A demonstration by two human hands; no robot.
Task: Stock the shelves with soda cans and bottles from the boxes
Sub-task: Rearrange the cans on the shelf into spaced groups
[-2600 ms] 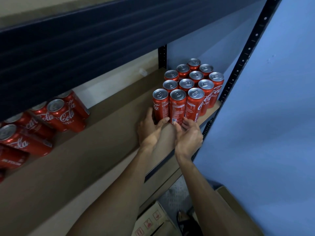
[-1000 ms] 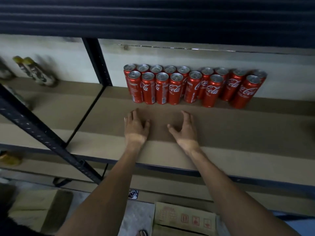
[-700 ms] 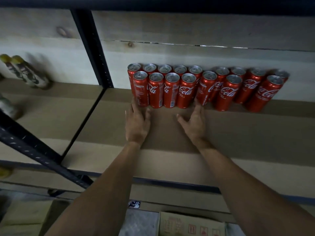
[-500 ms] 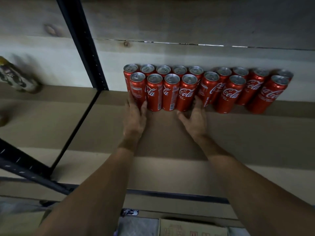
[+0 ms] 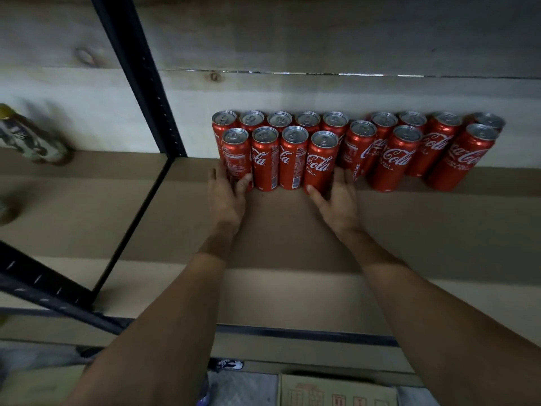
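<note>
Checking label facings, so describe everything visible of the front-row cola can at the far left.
The front-left cola can is slim, red metal with a silver lid and pull tab. It stands upright on the brown shelf board, small-print panel facing out, not the logo. The left hand rests fingers along its left side, thumb across its lower front.

Clearance on the brown fibreboard shelf (image 5: 292, 244). Red slim soda cans (image 5: 322, 162) stand in two rows tight against the pale wooden back wall (image 5: 292, 48), closing off the rear strip. The board in front of them is bare out to the front edge, crossed only by two forearms. The left hand (image 5: 227, 197) lies between the leftmost front can and the black perforated steel upright (image 5: 137, 74), which bounds the bay on that side. The right hand (image 5: 336, 200) occupies the gap beside the fourth front can. Bare board continues right of the last can.
</note>
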